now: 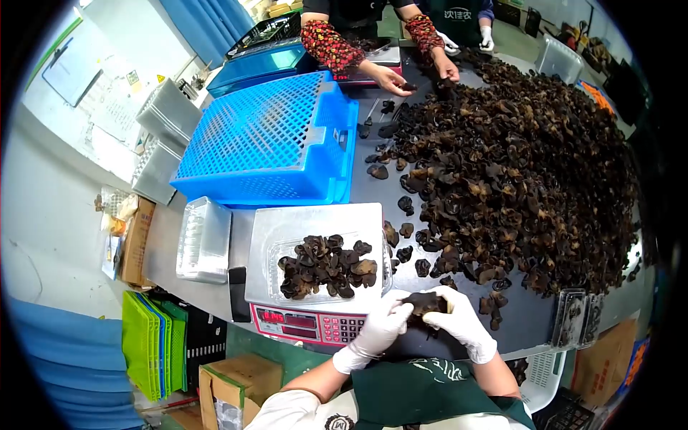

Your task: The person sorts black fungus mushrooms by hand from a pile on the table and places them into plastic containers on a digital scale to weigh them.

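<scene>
A dark wood ear mushroom is held between my two white-gloved hands, over the table edge just right of the scale. My left hand pinches its left side, close to the scale's keypad. My right hand grips the other side, with the fingers closed on it. On the metal plate of the red scale lies a clear plastic tray holding a clump of wood ear mushrooms. Red digits glow on the scale's display. A large heap of wood ear mushrooms spreads over the table to the right.
An upturned blue crate stands behind the scale. Stacked clear trays are to its left. Across the table, a co-worker's bare hands handle mushrooms; another person's gloved hands are beyond. Clear plastic boxes sit at the right edge.
</scene>
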Demonstrator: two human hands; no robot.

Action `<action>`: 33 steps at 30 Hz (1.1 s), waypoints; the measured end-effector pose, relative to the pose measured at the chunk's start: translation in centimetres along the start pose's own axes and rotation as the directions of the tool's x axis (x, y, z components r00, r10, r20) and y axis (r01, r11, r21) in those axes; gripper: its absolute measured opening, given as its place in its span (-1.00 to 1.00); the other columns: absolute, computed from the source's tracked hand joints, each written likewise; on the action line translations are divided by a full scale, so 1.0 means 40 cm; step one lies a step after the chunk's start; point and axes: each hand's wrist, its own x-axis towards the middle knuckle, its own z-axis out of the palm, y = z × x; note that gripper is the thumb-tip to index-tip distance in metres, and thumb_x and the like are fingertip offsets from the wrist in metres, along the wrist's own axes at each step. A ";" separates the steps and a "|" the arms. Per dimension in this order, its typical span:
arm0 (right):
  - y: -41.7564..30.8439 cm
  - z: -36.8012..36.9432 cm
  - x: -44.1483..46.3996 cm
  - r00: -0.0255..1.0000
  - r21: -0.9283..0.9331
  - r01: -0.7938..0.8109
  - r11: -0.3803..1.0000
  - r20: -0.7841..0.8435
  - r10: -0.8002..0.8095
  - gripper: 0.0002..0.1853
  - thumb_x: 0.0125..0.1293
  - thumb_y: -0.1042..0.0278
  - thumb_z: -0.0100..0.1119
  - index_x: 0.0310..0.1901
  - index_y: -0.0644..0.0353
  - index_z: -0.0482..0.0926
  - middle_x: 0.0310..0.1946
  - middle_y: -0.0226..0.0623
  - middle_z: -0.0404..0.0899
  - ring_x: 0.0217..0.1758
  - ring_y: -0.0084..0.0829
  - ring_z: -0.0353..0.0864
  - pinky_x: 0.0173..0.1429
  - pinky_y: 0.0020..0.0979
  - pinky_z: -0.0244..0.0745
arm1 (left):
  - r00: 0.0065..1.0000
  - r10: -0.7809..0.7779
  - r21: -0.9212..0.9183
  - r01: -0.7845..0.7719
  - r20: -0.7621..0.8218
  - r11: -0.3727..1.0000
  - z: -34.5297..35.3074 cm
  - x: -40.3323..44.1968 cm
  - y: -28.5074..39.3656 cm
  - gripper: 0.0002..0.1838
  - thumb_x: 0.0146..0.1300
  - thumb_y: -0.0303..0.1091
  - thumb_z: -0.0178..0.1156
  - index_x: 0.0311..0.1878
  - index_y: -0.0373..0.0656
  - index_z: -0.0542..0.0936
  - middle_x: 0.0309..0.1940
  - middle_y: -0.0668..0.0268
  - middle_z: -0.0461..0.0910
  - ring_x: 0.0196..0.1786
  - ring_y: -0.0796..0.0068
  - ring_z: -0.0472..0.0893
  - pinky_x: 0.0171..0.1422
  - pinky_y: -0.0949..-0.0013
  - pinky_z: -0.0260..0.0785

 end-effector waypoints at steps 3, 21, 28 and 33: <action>-0.043 0.029 0.033 0.993 0.134 -0.030 0.991 0.120 0.014 -0.60 0.20 0.44 0.31 0.07 0.29 0.49 -0.29 -0.31 0.61 -0.42 -0.63 0.53 -0.31 -0.58 0.46 | 0.985 -0.113 -0.043 0.108 -0.130 0.993 -0.037 -0.008 0.054 -0.74 0.38 -0.38 0.12 0.04 -0.30 0.45 -0.61 0.43 0.41 -0.65 0.68 0.36 -0.57 0.56 0.20; -0.098 0.136 0.192 0.882 -0.282 0.470 0.836 0.134 -0.451 -0.32 0.30 0.27 0.19 0.41 0.24 0.19 0.30 0.00 0.33 0.37 -0.15 0.33 0.41 -0.27 0.23 | 0.968 -0.238 -0.204 0.250 0.086 0.947 -0.099 -0.072 0.087 -0.51 0.33 -0.05 0.23 0.12 -0.25 0.48 -0.39 0.41 0.50 -0.61 0.78 0.31 -0.59 0.68 0.07; -0.079 0.090 0.106 0.920 -0.175 0.371 0.912 0.201 -0.336 -0.39 0.18 0.32 0.32 0.27 0.22 0.40 0.19 -0.09 0.47 0.23 -0.23 0.48 0.27 -0.28 0.38 | 0.971 -0.239 -0.259 0.233 0.007 0.937 -0.100 -0.091 0.047 -0.59 0.40 -0.19 0.17 0.19 -0.22 0.44 -0.37 0.41 0.50 -0.60 0.77 0.33 -0.58 0.67 0.11; -0.062 0.028 -0.063 0.980 -0.090 -0.019 0.996 0.196 0.037 -0.46 0.15 0.35 0.36 0.19 0.22 0.50 0.04 -0.27 0.59 0.10 -0.43 0.55 0.23 -0.39 0.40 | 0.878 -0.391 0.005 0.405 0.278 0.914 -0.039 -0.077 0.043 -0.61 0.42 -0.35 0.13 0.27 -0.21 0.42 -0.11 0.33 0.59 -0.51 0.74 0.42 -0.43 0.64 0.31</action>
